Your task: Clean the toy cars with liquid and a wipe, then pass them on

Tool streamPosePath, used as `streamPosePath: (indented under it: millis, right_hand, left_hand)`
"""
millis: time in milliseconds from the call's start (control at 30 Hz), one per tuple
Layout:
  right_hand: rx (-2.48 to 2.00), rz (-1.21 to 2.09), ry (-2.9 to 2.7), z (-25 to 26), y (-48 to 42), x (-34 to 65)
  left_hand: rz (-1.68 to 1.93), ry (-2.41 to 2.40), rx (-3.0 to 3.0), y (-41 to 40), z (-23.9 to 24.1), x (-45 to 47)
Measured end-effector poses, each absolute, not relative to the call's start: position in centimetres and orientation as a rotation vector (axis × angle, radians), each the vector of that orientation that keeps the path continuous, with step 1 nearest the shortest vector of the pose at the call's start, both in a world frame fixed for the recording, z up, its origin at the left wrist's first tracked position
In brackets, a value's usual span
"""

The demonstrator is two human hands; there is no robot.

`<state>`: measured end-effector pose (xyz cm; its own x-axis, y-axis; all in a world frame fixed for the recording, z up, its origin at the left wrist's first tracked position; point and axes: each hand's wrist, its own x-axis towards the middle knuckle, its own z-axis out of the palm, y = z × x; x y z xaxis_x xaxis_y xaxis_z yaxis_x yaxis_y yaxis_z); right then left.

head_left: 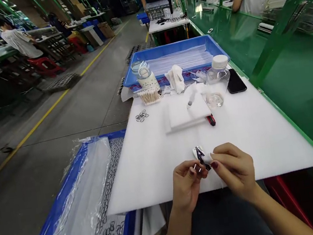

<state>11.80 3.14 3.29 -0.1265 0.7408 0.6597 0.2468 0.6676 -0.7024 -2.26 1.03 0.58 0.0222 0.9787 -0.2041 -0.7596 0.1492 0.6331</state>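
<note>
Near the front edge of the white work surface (158,172), my left hand (186,185) pinches a small dark, shiny piece (197,167) between thumb and fingers. Its exact kind is too small to make out. Close beside it, my right hand (236,166) is closed on a small white piece (208,158), held against the dark one. Just beyond my fingertips is a small black-and-white object (198,152), partly hidden by them. Farther off lie a stack of white foam sheets (187,113) and a loose pile of thin black rings (141,115).
Behind the foam stand a clear bottle (218,80), a patterned cup (147,77), cotton swabs (150,96), a phone (236,81) and a blue tray (218,47). A red-and-black tool (211,120) pokes out from the foam. Left below, a blue bin (55,211) holds many black rings.
</note>
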Motion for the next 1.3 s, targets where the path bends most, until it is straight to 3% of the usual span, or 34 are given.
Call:
streamPosePath:
  millis: [167, 367, 867, 1300]
  right_hand:
    - [-0.735, 0.165, -1.932, 4.0, 2.4, 11.1]
    - [-0.789, 0.097, -2.019, 5.4, 2.6, 13.4]
    - [-0.841, 0.052, -2.055, 5.2, 1.9, 13.3]
    - [-0.88, 0.359, -1.852, 5.6, 2.3, 14.3]
  left_hand:
    - [1.407, 0.7, 0.365, 0.8, 0.6, -2.2]
    - [1.392, 0.715, 0.338, 0.8, 0.5, -2.2]
    - [1.421, 0.756, 0.346, 0.8, 0.8, -2.0]
    - [1.452, 0.777, 0.424, 0.7, 0.8, -2.0]
